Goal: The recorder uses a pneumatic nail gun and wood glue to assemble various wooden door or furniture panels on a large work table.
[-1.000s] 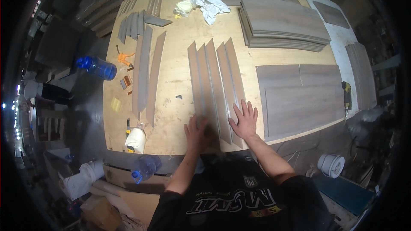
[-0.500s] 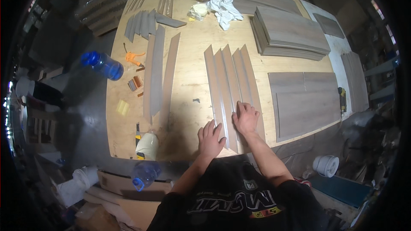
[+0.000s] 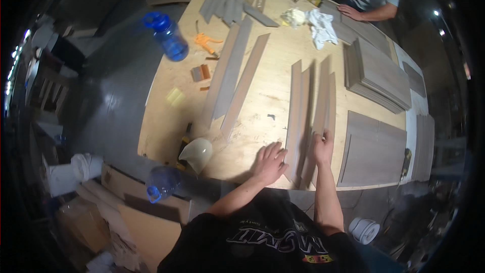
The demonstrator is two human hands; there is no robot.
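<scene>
The person wears a black T-shirt [image 3: 268, 242] with short sleeves. Big white letters run across the chest, and at about 4 o'clock from them sits a small patch in red and yellow. Both forearms are bare. The left hand [image 3: 269, 163] and the right hand [image 3: 322, 146] wear no gloves, rings or watch.

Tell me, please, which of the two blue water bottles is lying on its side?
The blue bottle below the workbench's near-left corner, beside the white jug, lies on its side. The other blue bottle, off the far-left edge, stands upright, cap up.
</scene>
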